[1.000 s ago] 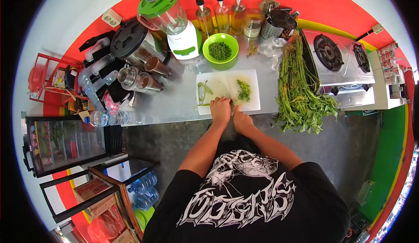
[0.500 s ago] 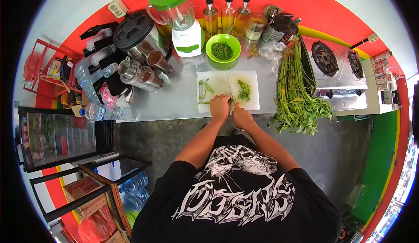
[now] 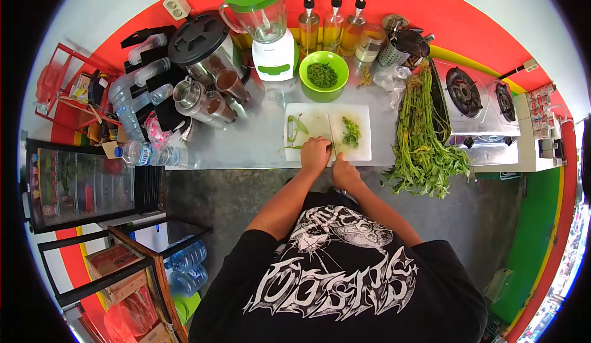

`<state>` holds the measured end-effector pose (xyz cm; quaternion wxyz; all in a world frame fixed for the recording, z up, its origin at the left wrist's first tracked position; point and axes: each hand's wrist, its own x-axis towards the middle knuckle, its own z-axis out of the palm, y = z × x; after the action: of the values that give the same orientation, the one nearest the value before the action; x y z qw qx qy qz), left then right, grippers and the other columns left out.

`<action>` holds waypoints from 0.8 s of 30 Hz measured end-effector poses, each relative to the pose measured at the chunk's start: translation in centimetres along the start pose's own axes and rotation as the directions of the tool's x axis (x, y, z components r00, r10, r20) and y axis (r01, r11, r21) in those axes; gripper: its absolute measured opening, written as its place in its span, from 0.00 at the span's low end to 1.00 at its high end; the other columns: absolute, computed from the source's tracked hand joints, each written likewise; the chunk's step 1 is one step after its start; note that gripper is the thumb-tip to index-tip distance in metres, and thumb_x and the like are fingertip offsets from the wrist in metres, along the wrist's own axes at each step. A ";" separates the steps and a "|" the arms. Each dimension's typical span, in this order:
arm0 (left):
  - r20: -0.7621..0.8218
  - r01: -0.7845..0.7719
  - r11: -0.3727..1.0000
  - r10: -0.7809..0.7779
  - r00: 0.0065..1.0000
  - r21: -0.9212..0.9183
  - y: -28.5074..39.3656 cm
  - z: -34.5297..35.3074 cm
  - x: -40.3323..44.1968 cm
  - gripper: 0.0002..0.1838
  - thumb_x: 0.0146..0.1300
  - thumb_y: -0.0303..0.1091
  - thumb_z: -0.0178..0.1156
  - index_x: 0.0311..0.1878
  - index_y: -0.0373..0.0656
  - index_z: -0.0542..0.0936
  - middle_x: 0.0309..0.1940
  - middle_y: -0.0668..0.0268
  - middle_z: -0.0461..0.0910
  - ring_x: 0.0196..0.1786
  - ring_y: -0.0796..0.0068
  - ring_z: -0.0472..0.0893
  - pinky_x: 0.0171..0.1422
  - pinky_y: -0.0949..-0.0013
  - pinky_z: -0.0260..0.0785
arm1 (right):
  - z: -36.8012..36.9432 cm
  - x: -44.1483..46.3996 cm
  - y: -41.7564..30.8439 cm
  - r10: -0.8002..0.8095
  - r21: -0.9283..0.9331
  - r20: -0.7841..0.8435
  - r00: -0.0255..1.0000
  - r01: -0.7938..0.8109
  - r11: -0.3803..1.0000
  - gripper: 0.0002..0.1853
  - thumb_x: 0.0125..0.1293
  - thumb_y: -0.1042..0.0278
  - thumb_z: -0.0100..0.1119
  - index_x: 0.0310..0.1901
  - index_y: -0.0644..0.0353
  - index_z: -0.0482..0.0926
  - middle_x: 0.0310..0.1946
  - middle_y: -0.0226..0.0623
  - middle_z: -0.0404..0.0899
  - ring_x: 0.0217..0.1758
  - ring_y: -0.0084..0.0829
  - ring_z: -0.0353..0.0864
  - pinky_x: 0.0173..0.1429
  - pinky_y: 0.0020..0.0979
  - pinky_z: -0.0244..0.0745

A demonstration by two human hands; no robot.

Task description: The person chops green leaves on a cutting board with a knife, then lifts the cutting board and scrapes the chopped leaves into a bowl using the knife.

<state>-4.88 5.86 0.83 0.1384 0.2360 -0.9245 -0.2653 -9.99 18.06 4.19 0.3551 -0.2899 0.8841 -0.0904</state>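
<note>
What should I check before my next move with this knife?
1. Knife gripped in right hand: ok.
2. Left hand fingertips clear of the blade: cannot tell; they're close beside it and partly hidden.
3. Chopped greens on the cutting board: ok, right of the blade.
4. Green bowl off the board: ok, just beyond it.
5. Leafy bunch fully on the counter: not ok, leaves overhang the edge.

There is only 1 view, taken from the head of the person. It looks forward and steeply down, over the black shirt (image 3: 345, 250), which is nearest, to the counter (image 3: 246, 137) farther away. The cutting board (image 3: 318, 116) is near the middle. The lens is very wide, reaching the fridge (image 3: 83, 186) at left, the stove (image 3: 490, 120) at right and the red wall (image 3: 431, 13) at far side.
</note>
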 end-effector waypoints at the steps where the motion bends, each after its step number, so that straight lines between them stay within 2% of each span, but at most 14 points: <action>1: 0.000 0.002 1.000 -0.002 1.000 0.001 0.0 -0.1 0.0 0.04 0.55 0.32 0.63 0.32 0.46 0.86 0.33 0.64 0.82 0.41 0.55 0.80 0.45 0.54 0.74 | 0.6 0.0 0.2 -0.003 -0.025 -0.006 1.000 0.003 1.000 0.17 0.70 0.67 0.48 0.54 0.68 0.62 0.47 0.70 0.79 0.53 0.66 0.81 0.57 0.58 0.75; 5: 0.008 0.019 1.000 -0.019 1.000 -0.023 0.0 -0.1 0.0 0.05 0.54 0.32 0.62 0.30 0.45 0.86 0.33 0.62 0.83 0.40 0.55 0.80 0.46 0.53 0.75 | -0.7 1.1 -0.4 -0.050 -0.028 -0.008 0.999 0.050 0.998 0.18 0.67 0.70 0.52 0.54 0.67 0.62 0.48 0.68 0.80 0.53 0.64 0.81 0.58 0.56 0.76; 9: 0.006 0.000 0.999 0.000 1.000 -0.045 -0.3 -0.3 0.1 0.06 0.55 0.32 0.61 0.31 0.45 0.86 0.34 0.61 0.83 0.41 0.55 0.80 0.47 0.54 0.75 | -0.8 1.4 -0.4 -0.006 -0.013 -0.038 0.999 0.005 1.000 0.19 0.66 0.72 0.53 0.55 0.67 0.61 0.48 0.67 0.80 0.52 0.63 0.82 0.57 0.55 0.77; 11: 0.031 0.014 0.999 -0.013 0.999 -0.032 -0.2 -0.4 0.3 0.06 0.54 0.32 0.62 0.33 0.46 0.87 0.34 0.62 0.83 0.41 0.55 0.80 0.47 0.54 0.75 | -0.1 0.5 -0.4 0.000 -0.074 0.001 1.000 0.000 0.997 0.19 0.66 0.73 0.53 0.55 0.68 0.61 0.47 0.68 0.81 0.51 0.62 0.83 0.55 0.55 0.78; 12: -0.005 0.013 0.999 -0.014 1.000 -0.050 -0.3 -0.2 0.1 0.06 0.54 0.32 0.64 0.34 0.46 0.87 0.34 0.62 0.82 0.42 0.54 0.80 0.47 0.54 0.75 | -0.1 0.5 -0.5 0.008 -0.141 0.029 1.000 -0.004 0.990 0.26 0.66 0.72 0.55 0.62 0.69 0.61 0.48 0.62 0.82 0.52 0.57 0.84 0.57 0.51 0.79; 13: -0.039 0.013 0.998 -0.016 0.999 -0.066 -0.5 0.1 -0.1 0.06 0.54 0.32 0.65 0.35 0.47 0.87 0.34 0.61 0.82 0.43 0.54 0.80 0.47 0.55 0.74 | -0.1 0.7 -0.6 0.008 -0.142 0.032 0.999 -0.003 0.990 0.26 0.66 0.72 0.55 0.62 0.69 0.61 0.48 0.62 0.82 0.52 0.57 0.84 0.57 0.51 0.79; 15: -0.018 0.025 0.997 -0.026 0.999 -0.067 -0.9 0.4 -0.2 0.08 0.52 0.31 0.68 0.37 0.49 0.88 0.36 0.63 0.82 0.46 0.54 0.79 0.49 0.55 0.73 | -0.4 1.5 -0.7 0.025 -0.085 0.018 1.000 -0.023 0.996 0.26 0.65 0.73 0.56 0.62 0.70 0.61 0.49 0.62 0.82 0.52 0.57 0.84 0.56 0.50 0.80; 17: -0.057 0.105 0.989 -0.111 0.992 -0.106 -1.0 0.4 -0.3 0.11 0.49 0.31 0.71 0.39 0.50 0.88 0.42 0.65 0.80 0.50 0.55 0.75 0.55 0.54 0.69 | 0.0 1.6 -0.2 -0.017 -0.087 -0.036 0.999 0.014 0.996 0.25 0.66 0.72 0.54 0.62 0.70 0.61 0.48 0.62 0.82 0.51 0.57 0.85 0.54 0.50 0.80; 19: -0.053 0.122 0.987 -0.128 0.990 -0.103 -1.1 0.6 -0.4 0.12 0.48 0.32 0.73 0.39 0.51 0.88 0.45 0.67 0.77 0.53 0.55 0.73 0.58 0.53 0.66 | -0.2 1.4 -0.2 0.002 0.011 -0.063 0.998 -0.001 1.000 0.18 0.66 0.72 0.53 0.55 0.68 0.63 0.45 0.67 0.81 0.51 0.62 0.83 0.55 0.54 0.78; 21: -0.050 0.131 0.987 -0.136 0.989 -0.098 -1.5 0.7 -0.3 0.14 0.47 0.33 0.74 0.40 0.53 0.88 0.47 0.68 0.75 0.55 0.55 0.70 0.61 0.51 0.63 | 0.2 0.6 -0.3 -0.009 -0.014 -0.052 0.999 0.008 1.000 0.19 0.66 0.71 0.52 0.55 0.68 0.63 0.45 0.67 0.81 0.50 0.62 0.83 0.54 0.53 0.79; 24: 0.028 0.229 0.966 -0.228 0.973 -0.118 -1.8 1.0 -0.3 0.16 0.48 0.34 0.76 0.43 0.56 0.86 0.53 0.66 0.69 0.60 0.54 0.65 0.62 0.47 0.57 | 0.2 0.8 -0.8 0.002 -0.020 -0.036 0.999 -0.003 1.000 0.20 0.66 0.70 0.52 0.57 0.69 0.63 0.45 0.67 0.81 0.50 0.61 0.84 0.53 0.52 0.80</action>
<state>-4.33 5.04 -1.02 0.1144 0.3302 -0.8745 -0.3364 -10.00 16.94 3.89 0.3361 -0.2907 0.8916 -0.0866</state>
